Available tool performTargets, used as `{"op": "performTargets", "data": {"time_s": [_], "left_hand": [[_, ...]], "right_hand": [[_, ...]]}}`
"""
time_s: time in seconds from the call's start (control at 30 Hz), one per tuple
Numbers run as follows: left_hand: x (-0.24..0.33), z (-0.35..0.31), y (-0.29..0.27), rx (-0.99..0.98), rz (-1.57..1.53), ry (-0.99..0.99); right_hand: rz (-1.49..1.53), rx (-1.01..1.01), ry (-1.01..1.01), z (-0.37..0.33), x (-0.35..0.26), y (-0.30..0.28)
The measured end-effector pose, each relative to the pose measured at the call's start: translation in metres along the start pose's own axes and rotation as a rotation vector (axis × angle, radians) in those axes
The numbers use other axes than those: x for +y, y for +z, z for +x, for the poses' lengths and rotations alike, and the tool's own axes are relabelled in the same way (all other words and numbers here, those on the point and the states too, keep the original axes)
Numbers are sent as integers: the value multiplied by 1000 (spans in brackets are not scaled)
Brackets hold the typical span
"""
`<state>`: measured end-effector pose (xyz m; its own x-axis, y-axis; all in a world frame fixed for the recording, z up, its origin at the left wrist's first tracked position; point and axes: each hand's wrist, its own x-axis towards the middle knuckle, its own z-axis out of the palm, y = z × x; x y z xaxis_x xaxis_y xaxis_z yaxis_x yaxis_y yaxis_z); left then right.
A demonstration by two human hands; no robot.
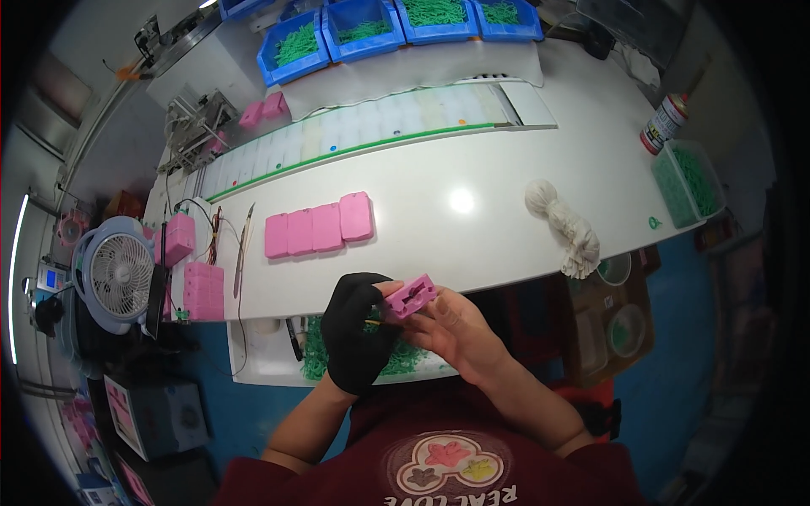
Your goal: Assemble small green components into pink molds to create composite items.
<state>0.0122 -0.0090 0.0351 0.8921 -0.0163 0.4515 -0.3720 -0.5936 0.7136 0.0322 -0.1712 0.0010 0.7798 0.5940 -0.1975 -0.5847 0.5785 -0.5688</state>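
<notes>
My left hand (pixel 361 333), in a black glove with bare fingertips, grips a small pink block (pixel 411 295) from its left side. The block is tilted, and a dark hollow shows in its upward face. My right hand (pixel 464 337) is bare and supports the block from the right and below, its fingers closed against it. A thin yellowish strip shows by the left fingers; what it is I cannot make out. Below my hands, a white drawer or tray (pixel 266 367) holds a heap of small green pieces (pixel 316 346), partly hidden by the glove.
Several pink blocks (pixel 316 229) lie in a row on the white table (pixel 439 202), with tweezers (pixel 242 253) to their left. A conveyor (pixel 337 139) runs behind. Blue bins (pixel 363 46) stand at the back, a fan (pixel 118 261) left, a cloth bundle (pixel 564 228) and spray can (pixel 665 124) right.
</notes>
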Motion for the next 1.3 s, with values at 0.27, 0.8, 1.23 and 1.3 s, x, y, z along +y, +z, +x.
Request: {"op": "performTargets", "data": {"time_s": [0.27, 0.8, 1.23, 1.3], "left_hand": [[2, -3, -10, -134, -28, -55], [30, -3, 0, -77, -277, -453], [33, -8, 6, -67, -250, -389], [30, -8, 5, -57, -327, -441]], "right_hand": [[-157, 95, -117, -3, 3, 2], [-750, 199, -381, -12, 2, 13], [-1038, 301, -648, -7, 11, 5], [-1050, 300, -664, -6, 11, 3]]}}
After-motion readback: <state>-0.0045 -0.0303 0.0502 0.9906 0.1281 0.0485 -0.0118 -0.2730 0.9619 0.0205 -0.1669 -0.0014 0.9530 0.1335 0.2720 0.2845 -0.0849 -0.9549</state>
